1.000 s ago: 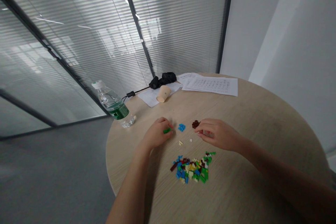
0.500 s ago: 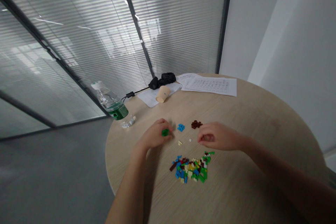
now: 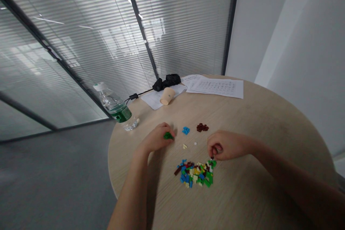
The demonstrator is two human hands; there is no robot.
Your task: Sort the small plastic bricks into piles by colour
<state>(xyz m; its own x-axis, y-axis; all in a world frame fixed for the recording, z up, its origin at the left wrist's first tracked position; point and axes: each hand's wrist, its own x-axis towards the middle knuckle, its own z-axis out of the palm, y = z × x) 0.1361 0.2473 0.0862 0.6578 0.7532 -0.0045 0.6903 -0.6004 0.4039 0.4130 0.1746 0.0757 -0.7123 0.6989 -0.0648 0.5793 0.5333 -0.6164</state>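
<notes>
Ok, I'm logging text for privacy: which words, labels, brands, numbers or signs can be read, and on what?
None can be read.
Printed sheets: rows of print, too small.
Green bottle label: pale marking, too blurred.
Cup: a small mark, too small to tell.

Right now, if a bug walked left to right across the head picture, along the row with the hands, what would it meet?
Bottle, left hand, little blue bricks, little brown bricks, right hand.
</notes>
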